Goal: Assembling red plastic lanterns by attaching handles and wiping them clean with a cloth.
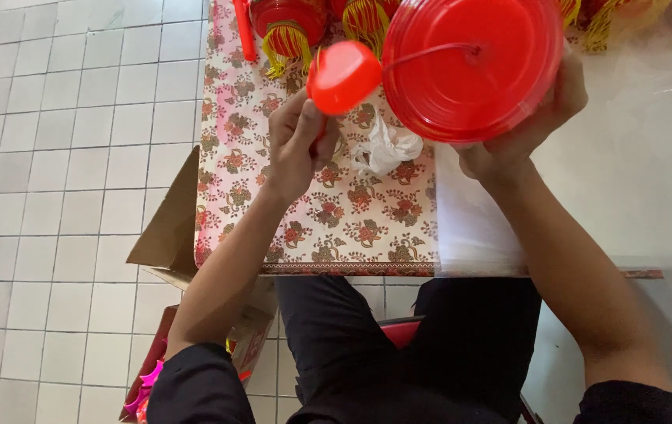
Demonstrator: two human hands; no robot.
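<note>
My right hand (520, 133) grips a large round red plastic lantern body (473, 67), held up with its ribbed circular end facing me. A thin red wire runs from the centre of that end to a small red plastic cap (344, 77), which my left hand (296, 141) pinches by its underside just left of the lantern. Both hands hover above a table covered with a pink floral cloth (336, 220).
Several red lanterns with yellow tassels (289, 31) and a red stick (244, 30) lie at the far edge. A crumpled white plastic bag (387, 148) rests on the cloth. A brown cardboard box (171, 228) stands on the white tiled floor (61, 157) at the left.
</note>
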